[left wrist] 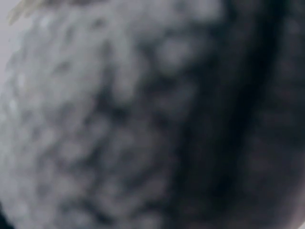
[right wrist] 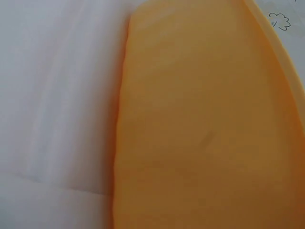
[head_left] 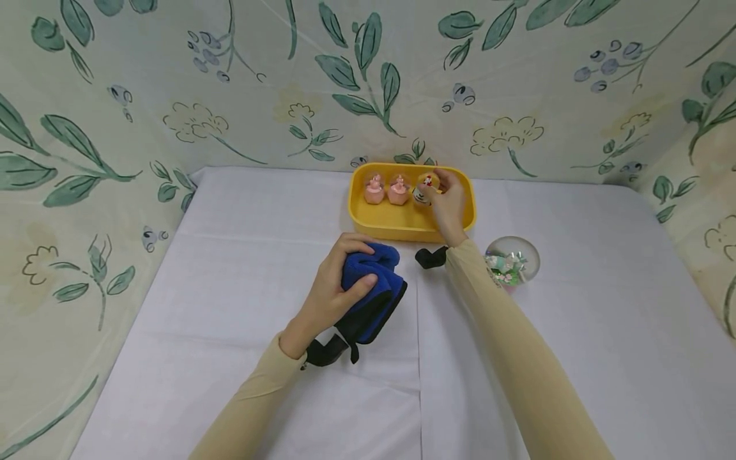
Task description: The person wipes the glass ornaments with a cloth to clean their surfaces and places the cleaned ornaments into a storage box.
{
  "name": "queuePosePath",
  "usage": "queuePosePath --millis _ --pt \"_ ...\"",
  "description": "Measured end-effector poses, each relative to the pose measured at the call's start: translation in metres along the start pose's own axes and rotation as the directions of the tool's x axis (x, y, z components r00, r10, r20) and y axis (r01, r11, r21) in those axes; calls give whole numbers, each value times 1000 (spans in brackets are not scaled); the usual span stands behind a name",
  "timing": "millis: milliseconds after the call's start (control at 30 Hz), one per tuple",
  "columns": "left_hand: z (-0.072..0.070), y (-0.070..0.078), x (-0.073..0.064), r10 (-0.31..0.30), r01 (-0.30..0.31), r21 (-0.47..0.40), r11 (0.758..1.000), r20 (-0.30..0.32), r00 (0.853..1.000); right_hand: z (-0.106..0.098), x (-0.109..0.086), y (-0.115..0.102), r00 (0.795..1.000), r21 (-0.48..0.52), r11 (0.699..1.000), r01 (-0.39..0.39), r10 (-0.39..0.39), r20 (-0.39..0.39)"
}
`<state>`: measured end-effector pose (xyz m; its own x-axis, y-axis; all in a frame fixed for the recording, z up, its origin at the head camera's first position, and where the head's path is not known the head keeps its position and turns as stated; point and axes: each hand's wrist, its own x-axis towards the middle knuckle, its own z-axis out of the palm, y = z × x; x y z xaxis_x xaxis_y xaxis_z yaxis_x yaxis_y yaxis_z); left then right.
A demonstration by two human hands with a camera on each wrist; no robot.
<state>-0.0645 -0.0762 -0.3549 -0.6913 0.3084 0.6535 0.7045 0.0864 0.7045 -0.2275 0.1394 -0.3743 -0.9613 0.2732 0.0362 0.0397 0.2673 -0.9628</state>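
My left hand point(head_left: 336, 281) grips a folded blue towel point(head_left: 376, 275) with black edging, thumb on top, in front of the tray. Its fuzzy pile point(left wrist: 95, 133), blurred, fills most of the left wrist view. Over the right end of a yellow tray point(head_left: 385, 223), my right hand point(head_left: 450, 201) pinches a small snow globe point(head_left: 422, 193) with a red and white figure inside, partly hidden by the fingers. Two small pink snow globes point(head_left: 374, 190) stand side by side in the tray's left half. The right wrist view shows the bare tray floor point(right wrist: 200, 105).
A larger clear snow globe point(head_left: 520, 255) lies on the white tablecloth point(head_left: 241, 268), right of the tray and partly behind my right forearm. Black wrist straps point(head_left: 431, 257) show at both wrists. A leaf-patterned curtain point(head_left: 259, 96) hangs behind the table.
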Motion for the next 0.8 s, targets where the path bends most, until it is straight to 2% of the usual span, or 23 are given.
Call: queuePosePath --millis 200,400,800 --pt "0 0 0 4 -4 4 1000 6 1000 2 7 1 1000 -37 999 -10 11 21" --pt "1 0 1 2 -2 9 1000 8 1000 3 10 0 997 -115 992 -57 63 50" --pt "2 0 0 -7 7 -6 1000 17 1000 7 19 3 990 -146 982 -116 126 59"
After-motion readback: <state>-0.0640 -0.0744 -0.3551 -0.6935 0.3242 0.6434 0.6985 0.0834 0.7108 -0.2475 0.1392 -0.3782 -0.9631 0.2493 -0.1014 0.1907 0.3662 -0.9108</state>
